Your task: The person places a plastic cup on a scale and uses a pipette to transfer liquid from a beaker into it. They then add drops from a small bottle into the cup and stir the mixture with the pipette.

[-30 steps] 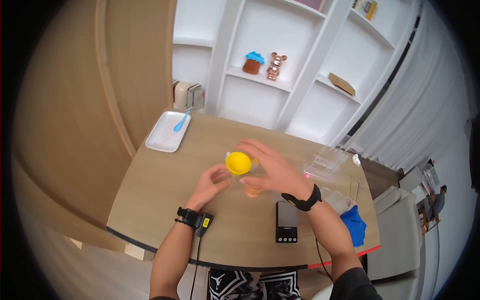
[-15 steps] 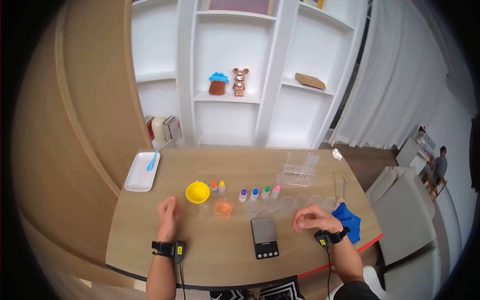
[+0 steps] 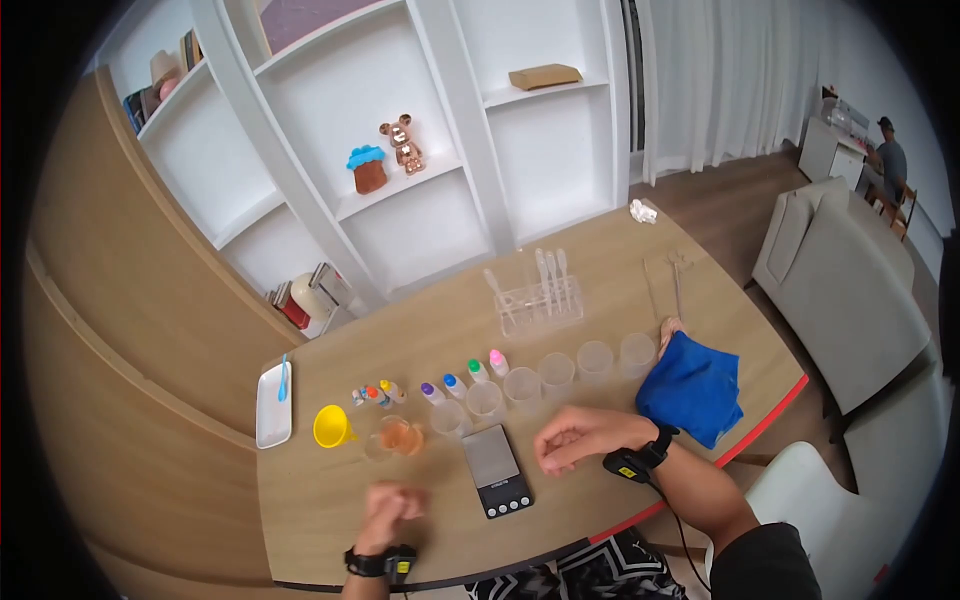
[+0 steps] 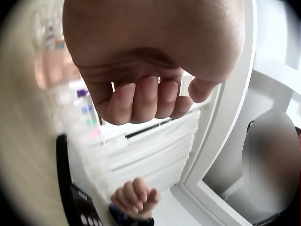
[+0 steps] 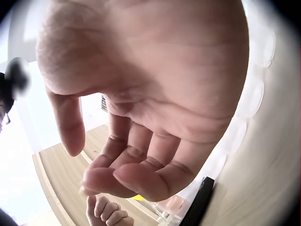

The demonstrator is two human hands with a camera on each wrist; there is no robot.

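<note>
My left hand (image 3: 388,512) hovers near the table's front edge, left of a black kitchen scale (image 3: 495,470). Its fingers (image 4: 148,96) curl loosely around nothing. On the scale's other side is my right hand (image 3: 585,437), with relaxed, bent fingers (image 5: 141,179) and an empty palm. Beyond the left hand sits a clear cup of orange liquid (image 3: 402,435), overlapping another clear cup (image 3: 379,448) in the head view. A yellow funnel (image 3: 331,427) is to their left.
Small dropper bottles (image 3: 453,384) and several clear cups (image 3: 557,372) line the table's middle. Behind them stands a clear rack (image 3: 540,308) holding pipettes. A blue cloth (image 3: 690,390) lies at right, a white tray (image 3: 273,410) with a blue spoon (image 3: 284,380) at far left.
Both hands have left the yellow funnel and the orange cup. They moved apart, and the left then came down toward the front edge. The head view has turned right.
</note>
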